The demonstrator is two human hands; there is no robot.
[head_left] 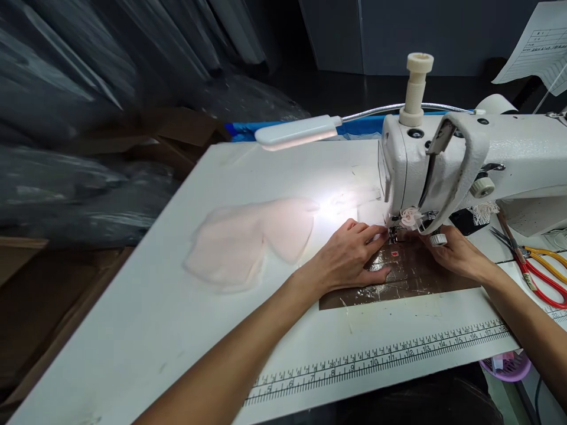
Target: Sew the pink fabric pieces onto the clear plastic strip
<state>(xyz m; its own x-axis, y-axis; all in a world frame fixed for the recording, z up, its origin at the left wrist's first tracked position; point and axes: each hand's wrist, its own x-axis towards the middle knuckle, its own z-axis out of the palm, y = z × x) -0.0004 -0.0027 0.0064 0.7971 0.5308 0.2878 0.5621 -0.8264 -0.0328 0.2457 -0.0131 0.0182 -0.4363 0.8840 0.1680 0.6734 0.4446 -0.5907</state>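
My left hand point(357, 254) lies on the brown plate point(411, 277) of the white sewing machine point(407, 159). Its thumb is stretched out apart from the fingers, whose tips reach the presser foot point(392, 235). On the other side of the foot, my right hand point(458, 254) is closed with curled fingers; the machine head and a knob point(438, 239) partly cover them. Whatever is between those fingertips is hidden. A pale pink fabric piece point(248, 236) is spread on the white table point(150, 313), left of my left hand.
Scissors with red handles point(538, 283) and yellow-handled ones point(547, 257) lie at the right. A lamp point(296, 133) lights the needle area. A printed ruler point(376, 361) follows the front edge, with a purple basket point(509, 367) below. Plastic-covered stuff point(80, 195) stands left.
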